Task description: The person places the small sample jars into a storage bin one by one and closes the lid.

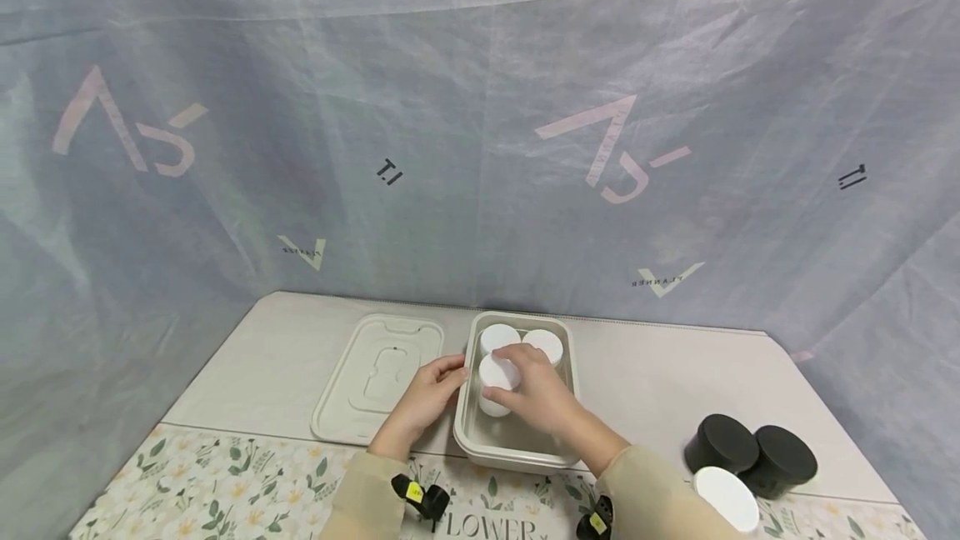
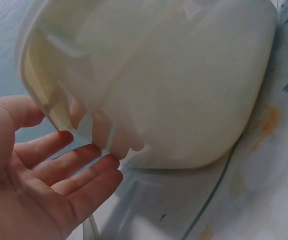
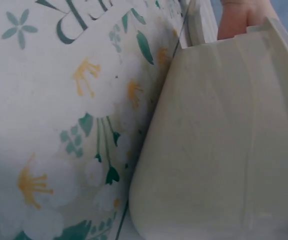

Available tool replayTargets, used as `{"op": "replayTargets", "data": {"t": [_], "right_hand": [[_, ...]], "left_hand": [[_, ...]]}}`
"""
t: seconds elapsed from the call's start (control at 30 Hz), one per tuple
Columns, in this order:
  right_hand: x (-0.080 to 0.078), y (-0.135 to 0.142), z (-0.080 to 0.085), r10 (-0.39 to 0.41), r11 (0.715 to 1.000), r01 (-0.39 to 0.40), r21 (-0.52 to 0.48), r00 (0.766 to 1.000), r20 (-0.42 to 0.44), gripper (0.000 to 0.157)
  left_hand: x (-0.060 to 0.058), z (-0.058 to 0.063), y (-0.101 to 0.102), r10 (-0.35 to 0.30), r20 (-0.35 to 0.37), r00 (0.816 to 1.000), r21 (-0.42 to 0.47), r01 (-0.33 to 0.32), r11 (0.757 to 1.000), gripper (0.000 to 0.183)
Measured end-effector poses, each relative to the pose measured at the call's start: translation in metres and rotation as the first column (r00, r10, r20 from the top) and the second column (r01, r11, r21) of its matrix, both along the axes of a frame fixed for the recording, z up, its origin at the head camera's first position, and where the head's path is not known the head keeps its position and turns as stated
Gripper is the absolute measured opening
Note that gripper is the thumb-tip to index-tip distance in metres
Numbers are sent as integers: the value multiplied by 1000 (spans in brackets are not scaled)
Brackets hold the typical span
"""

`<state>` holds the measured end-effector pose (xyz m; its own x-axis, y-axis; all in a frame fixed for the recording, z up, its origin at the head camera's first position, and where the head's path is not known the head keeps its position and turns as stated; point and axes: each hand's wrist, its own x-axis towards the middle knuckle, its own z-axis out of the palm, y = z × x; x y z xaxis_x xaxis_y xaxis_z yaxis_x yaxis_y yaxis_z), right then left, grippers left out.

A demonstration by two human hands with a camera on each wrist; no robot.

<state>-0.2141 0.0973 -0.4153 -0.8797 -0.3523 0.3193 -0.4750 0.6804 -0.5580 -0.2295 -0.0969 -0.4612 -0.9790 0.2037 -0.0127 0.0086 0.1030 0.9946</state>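
In the head view, my right hand grips a white cylindrical canister from above, inside a cream rectangular bin. Two more white round canisters stand behind it, one at the back left and one at the back right, partly covered by my fingers. At the bin's left side is my left hand; the left wrist view shows its fingers fairly straight against the outer wall below the rim. The right wrist view shows only the bin's outer wall and part of the left hand, not the held canister.
A flat cream lid lies left of the bin. At the right are two black cylindrical canisters and another white canister, partly hidden by the right sleeve. A floral mat covers the front; a grey printed curtain hangs behind.
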Motion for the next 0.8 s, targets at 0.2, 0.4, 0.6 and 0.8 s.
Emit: {"op": "replayTargets", "data": {"t": [0.2, 0.4, 0.6, 0.8], "right_hand": [[3, -2, -4, 33, 998, -33, 60, 999, 6, 54], [4, -2, -2, 59, 992, -59, 110, 998, 3, 55], [11, 9, 3, 43, 994, -44, 102, 999, 20, 57], [22, 33, 6, -26, 998, 26, 58, 1000, -9, 58]], "left_hand": [[0, 0, 0, -7, -5, 1000, -7, 7, 1000, 42], [2, 2, 1, -8, -6, 1000, -7, 8, 1000, 44], [8, 12, 0, -4, -4, 1000, -1, 4, 1000, 41], [15, 26, 0, -3, 1, 1000, -30, 3, 1000, 40]]}}
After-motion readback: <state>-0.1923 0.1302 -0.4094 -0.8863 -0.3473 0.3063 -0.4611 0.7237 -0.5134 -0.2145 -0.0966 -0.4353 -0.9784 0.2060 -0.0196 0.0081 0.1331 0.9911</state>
